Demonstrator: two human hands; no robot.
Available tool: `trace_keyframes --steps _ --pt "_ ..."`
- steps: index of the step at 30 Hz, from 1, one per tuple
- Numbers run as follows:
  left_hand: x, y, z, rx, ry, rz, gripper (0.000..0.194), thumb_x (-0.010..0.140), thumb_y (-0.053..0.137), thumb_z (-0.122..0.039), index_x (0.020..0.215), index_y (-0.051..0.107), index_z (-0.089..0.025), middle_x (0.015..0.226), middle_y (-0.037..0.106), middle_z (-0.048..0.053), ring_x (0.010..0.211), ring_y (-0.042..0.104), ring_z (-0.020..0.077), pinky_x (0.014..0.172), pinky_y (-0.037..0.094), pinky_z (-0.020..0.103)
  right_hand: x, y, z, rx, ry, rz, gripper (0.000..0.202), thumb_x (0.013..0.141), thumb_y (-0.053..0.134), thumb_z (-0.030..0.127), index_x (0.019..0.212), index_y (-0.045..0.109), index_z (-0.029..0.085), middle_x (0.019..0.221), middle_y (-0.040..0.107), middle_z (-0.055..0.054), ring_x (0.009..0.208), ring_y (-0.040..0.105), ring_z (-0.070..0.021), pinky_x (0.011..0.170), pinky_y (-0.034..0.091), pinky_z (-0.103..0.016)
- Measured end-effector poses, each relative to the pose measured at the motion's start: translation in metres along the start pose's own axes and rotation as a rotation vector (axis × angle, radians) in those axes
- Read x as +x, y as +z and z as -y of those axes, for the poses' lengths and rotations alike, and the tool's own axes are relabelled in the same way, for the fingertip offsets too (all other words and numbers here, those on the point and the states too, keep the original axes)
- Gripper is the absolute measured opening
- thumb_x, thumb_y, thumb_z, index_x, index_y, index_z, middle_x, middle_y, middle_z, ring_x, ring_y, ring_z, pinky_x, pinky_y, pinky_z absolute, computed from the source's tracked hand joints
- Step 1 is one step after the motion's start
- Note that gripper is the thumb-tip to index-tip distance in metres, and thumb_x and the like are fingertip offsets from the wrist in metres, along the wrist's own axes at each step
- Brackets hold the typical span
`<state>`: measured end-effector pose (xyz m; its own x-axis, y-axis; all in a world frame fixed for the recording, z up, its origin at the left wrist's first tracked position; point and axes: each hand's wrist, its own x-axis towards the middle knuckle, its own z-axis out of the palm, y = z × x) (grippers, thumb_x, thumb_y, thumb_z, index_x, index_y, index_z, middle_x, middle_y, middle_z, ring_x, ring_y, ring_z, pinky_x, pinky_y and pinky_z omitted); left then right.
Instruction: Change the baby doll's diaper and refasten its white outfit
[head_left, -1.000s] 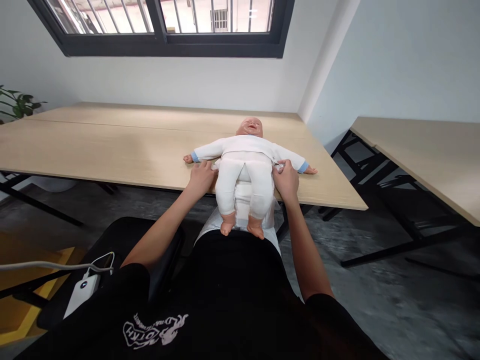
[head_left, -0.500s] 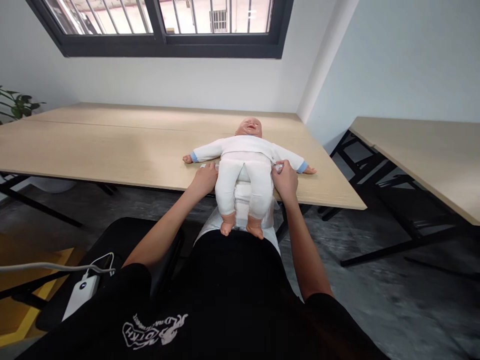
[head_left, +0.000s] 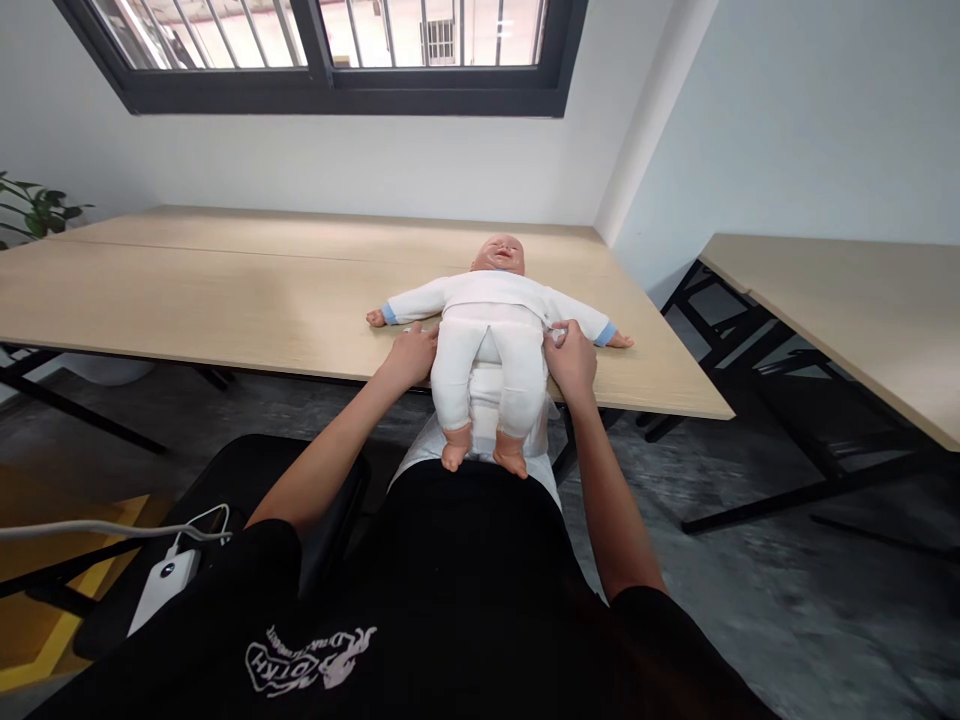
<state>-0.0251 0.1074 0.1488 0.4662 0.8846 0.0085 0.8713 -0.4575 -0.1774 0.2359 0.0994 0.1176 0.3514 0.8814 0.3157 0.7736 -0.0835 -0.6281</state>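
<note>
Our right grip (head_left: 571, 358) pinching white material (head_left: 556, 335), unmoved, our left grip (head_left: 415, 357) nearer the doll (head_left: 491, 312) than a second ago, hold unclear, doll between both.

Indoor room, office or classroom sort; cannot tell which. Signs: long table (head_left: 225, 280) with pale wood-look top and black metal legs, plain work furniture. Second table (head_left: 847, 310), similar top and black frame, stands apart to the right of the long table. Black chair (head_left: 240, 475) on the long table's near side. Mottled grey floor (head_left: 750, 600) under it. Plain pale wall (head_left: 375, 165) behind it, with dark-framed window (head_left: 321, 50), barred, above. Leafy plant (head_left: 45, 207) at its left end.
</note>
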Motion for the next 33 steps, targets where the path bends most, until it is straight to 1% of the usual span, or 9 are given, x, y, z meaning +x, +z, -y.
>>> trace_keyframes --steps 3,7,10,13,15,20,25,29,33 --pt "0.000 -0.001 -0.003 -0.051 -0.042 -0.031 0.045 0.095 0.042 -0.008 0.134 0.064 -0.005 0.137 0.060 0.025 0.120 0.058 0.0427 0.086 0.051 0.046 -0.001 -0.001 0.001 -0.001 -0.002 0.000 0.027 0.097 0.052 0.030 0.118 0.063 0.017 0.089 0.070 -0.009 0.094 0.066 -0.0309 0.081 0.047 -0.035" --pt "-0.001 0.002 0.000 -0.097 -0.044 -0.125 0.045 0.096 0.046 -0.015 0.139 0.059 -0.010 0.153 0.048 0.024 0.112 0.064 0.0377 0.086 0.053 0.045 -0.001 -0.002 0.001 -0.013 0.002 0.010 0.026 0.098 0.052 0.030 0.118 0.063 0.017 0.093 0.071 -0.010 0.094 0.066 -0.0313 0.078 0.046 -0.034" --pt "-0.001 0.004 0.007 -0.119 -0.142 -0.165 0.039 0.099 0.044 -0.017 0.135 0.057 -0.011 0.144 0.055 0.022 0.105 0.068 0.0334 0.084 0.053 0.041 -0.001 -0.002 0.001 -0.022 0.009 0.020 0.026 0.099 0.053 0.030 0.119 0.063 0.017 0.096 0.072 -0.011 0.096 0.067 -0.0321 0.078 0.046 -0.035" --pt "0.002 0.006 0.015 -0.149 -0.281 -0.163 0.038 0.098 0.037 -0.009 0.131 0.056 -0.006 0.132 0.062 0.022 0.106 0.068 0.0324 0.085 0.053 0.040 0.000 -0.003 0.001 -0.022 0.012 0.025 0.025 0.099 0.054 0.030 0.119 0.063 0.017 0.097 0.072 -0.011 0.098 0.067 -0.0325 0.079 0.046 -0.035" --pt "0.003 0.008 0.018 -0.154 -0.298 -0.133 0.038 0.095 0.035 -0.004 0.125 0.060 -0.005 0.129 0.063 0.022 0.110 0.067 0.0321 0.088 0.053 0.040 0.000 -0.002 0.002 -0.021 0.009 0.026 0.025 0.099 0.054 0.029 0.120 0.063 0.017 0.097 0.072 -0.011 0.098 0.067 -0.0325 0.080 0.046 -0.035" --pt "0.000 0.008 0.008 -0.100 -0.221 -0.076 0.036 0.097 0.035 -0.007 0.109 0.069 -0.005 0.117 0.067 0.023 0.104 0.067 0.0331 0.082 0.053 0.039 0.000 -0.002 0.001 -0.020 0.002 0.020 0.026 0.099 0.053 0.030 0.119 0.063 0.017 0.099 0.072 -0.011 0.099 0.067 -0.0325 0.082 0.047 -0.037" --pt "-0.006 0.005 0.000 -0.086 -0.149 -0.133 0.036 0.098 0.038 -0.010 0.113 0.071 -0.007 0.114 0.068 0.023 0.105 0.066 0.0350 0.078 0.051 0.039 0.000 -0.001 -0.001 -0.011 -0.007 0.018 0.027 0.098 0.052 0.031 0.118 0.063 0.017 0.096 0.071 -0.011 0.097 0.066 -0.0316 0.082 0.048 -0.036" --pt "-0.007 0.005 0.002 -0.073 -0.068 -0.107 0.034 0.096 0.042 -0.010 0.114 0.071 -0.007 0.117 0.069 0.023 0.107 0.064 0.0363 0.080 0.051 0.041 0.000 0.000 -0.001 -0.023 -0.012 0.003 0.027 0.098 0.051 0.031 0.117 0.065 0.017 0.096 0.072 -0.011 0.094 0.066 -0.0310 0.081 0.048 -0.036" --pt "-0.006 0.008 0.007 -0.055 -0.024 -0.090 0.034 0.095 0.044 -0.009 0.117 0.070 -0.006 0.121 0.069 0.022 0.110 0.063 0.0357 0.084 0.050 0.041 0.000 0.000 -0.001 -0.033 -0.014 0.007 0.027 0.098 0.051 0.032 0.116 0.065 0.017 0.098 0.072 -0.012 0.094 0.066 -0.0311 0.081 0.048 -0.035"
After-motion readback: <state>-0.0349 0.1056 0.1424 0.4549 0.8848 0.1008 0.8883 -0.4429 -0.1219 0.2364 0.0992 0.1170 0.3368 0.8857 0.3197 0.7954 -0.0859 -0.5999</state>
